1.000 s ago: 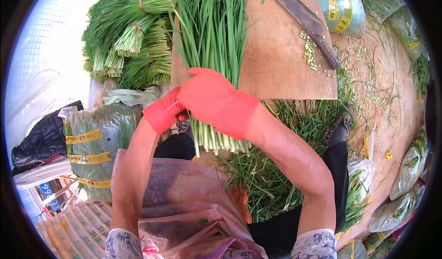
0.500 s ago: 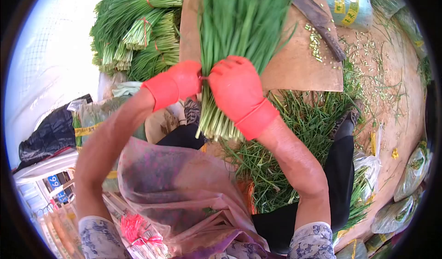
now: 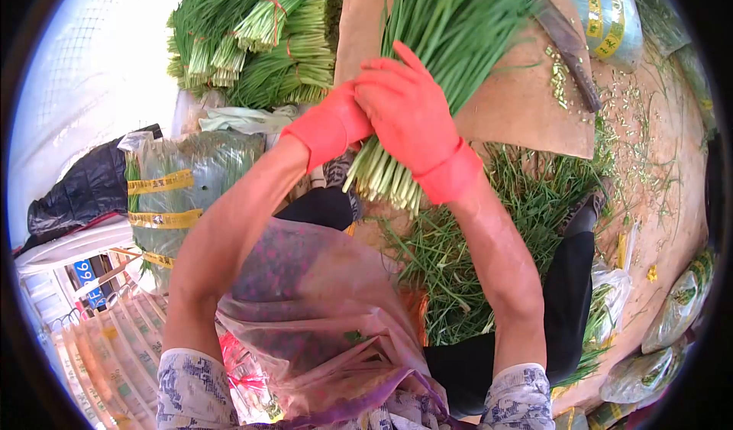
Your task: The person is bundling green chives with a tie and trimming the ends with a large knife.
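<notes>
While tied bundles [image 3: 261,27] lie at left, I see the left hand [image 3: 336,127], fingers hidden, then the right hand [image 3: 406,113] across the chives [image 3: 454,37]; I can't tell either's grip. The chives slant over the board [image 3: 527,117], near the knife [image 3: 571,57].

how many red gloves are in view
2: the left glove at the left side of the green bundle, and the right glove across its stalks. Others could be hidden.

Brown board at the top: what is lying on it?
A knife and small cut pieces show on the brown board. The green bunch extends over part of it, so anything beneath those leaves cannot be seen.
</notes>
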Action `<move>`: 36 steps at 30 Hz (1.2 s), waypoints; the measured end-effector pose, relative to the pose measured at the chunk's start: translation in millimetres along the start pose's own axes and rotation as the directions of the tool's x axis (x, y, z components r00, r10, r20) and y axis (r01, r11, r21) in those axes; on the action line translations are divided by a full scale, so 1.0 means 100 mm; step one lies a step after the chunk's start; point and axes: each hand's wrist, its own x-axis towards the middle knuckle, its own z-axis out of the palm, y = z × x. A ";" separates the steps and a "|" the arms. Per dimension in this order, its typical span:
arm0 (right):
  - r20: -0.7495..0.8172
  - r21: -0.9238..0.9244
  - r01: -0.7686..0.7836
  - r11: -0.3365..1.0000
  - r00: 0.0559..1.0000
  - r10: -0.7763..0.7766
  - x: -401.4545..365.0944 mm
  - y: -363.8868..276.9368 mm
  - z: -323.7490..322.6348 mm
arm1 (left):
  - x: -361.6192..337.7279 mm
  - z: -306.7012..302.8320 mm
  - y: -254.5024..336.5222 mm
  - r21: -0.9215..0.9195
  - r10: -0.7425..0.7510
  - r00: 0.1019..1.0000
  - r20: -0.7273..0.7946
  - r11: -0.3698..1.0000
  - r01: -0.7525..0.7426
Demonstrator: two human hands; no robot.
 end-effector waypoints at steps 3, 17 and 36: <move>0.321 -0.142 -0.169 0.975 0.924 0.207 0.08 0.10 0.10 | 0.33 -0.61 0.83 -0.072 -0.618 0.693 0.372 0.725 0.685; 0.437 -0.288 -0.076 0.955 0.877 0.201 -0.15 0.18 0.02 | 0.33 -0.92 0.72 -0.184 -0.758 0.484 0.438 0.451 0.873; 0.404 -0.216 -0.097 0.972 0.897 0.179 -0.11 0.17 -0.01 | -0.03 -0.12 0.81 -0.951 -0.849 0.522 -0.083 0.224 0.213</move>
